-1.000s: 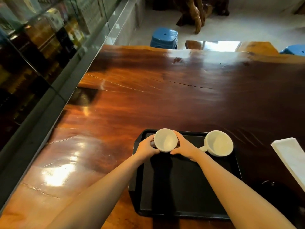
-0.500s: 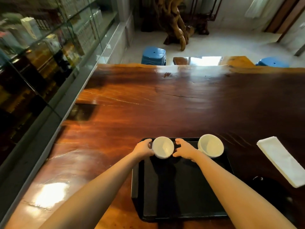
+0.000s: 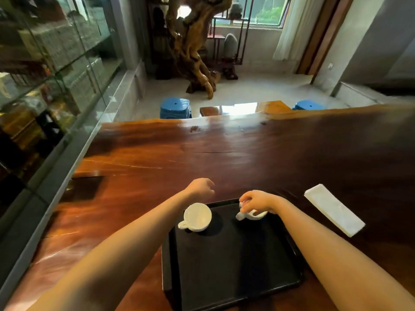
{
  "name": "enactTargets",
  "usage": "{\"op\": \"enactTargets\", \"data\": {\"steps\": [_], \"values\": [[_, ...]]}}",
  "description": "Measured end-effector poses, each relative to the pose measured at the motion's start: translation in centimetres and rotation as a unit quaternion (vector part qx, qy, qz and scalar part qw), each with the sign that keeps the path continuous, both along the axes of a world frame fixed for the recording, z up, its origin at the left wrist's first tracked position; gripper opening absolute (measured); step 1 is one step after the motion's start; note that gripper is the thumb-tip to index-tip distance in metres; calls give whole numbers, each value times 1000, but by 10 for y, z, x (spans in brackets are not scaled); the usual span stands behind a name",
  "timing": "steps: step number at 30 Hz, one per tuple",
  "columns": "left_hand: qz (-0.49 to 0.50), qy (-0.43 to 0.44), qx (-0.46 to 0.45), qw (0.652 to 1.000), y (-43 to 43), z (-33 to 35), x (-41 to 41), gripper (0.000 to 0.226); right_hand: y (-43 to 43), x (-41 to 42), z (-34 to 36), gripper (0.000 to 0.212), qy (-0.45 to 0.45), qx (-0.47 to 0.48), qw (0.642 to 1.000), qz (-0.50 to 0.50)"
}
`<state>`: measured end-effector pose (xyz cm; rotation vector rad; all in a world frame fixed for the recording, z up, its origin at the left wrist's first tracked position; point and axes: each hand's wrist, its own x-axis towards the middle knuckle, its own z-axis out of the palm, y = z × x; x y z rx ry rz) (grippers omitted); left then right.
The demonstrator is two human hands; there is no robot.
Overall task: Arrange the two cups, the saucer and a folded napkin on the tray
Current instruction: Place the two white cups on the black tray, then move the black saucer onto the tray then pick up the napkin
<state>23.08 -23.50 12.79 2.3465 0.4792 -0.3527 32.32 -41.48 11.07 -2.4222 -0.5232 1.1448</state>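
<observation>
Right hand: right hand [image 3: 256, 202] sat over the 2nd cup [image 3: 251, 214] at the tray's far right corner, fingers curled down on its rim, gripping it; likely nudging it into line with the other cup.
Left hand: left hand [image 3: 201, 187] hung just past the tray's far edge, over bare wood, loosely curled, holding nothing; likely parked clear of the tray.
Cup 1: 1st cup [image 3: 197, 217] stood upright in the tray's far left corner, apart from both hands, handle pointing toward the tray's left rim; white, glossy, empty inside.
Cup 2: mostly hidden under the right hand; white, handle poking toward the tray's middle; tilt unclear.
Tray: black tray [image 3: 233, 263], rectangular, raised rim, near half bare, probably room left for the remaining pieces.
Napkin: folded napkin [image 3: 333, 209] lay on the table [image 3: 247, 151], well right of the tray, not on it; white, long strip, flat.
Saucer: not seen anywhere.
Progress guess: 2 cups on tray, napkin and saucer not yet placed.
</observation>
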Motion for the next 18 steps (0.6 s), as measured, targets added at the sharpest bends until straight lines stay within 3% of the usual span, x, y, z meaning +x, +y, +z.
{"op": "enactTargets", "data": {"steps": [14, 18], "values": [[-83, 18, -2, 996, -164, -3, 47, 36, -185, 28, 10, 41, 15, 13, 998, -53], [-113, 79, -9, 990, -233, -20, 64, 27, -260, 40, -4, 42, 28, -26, 998, -56]]}}
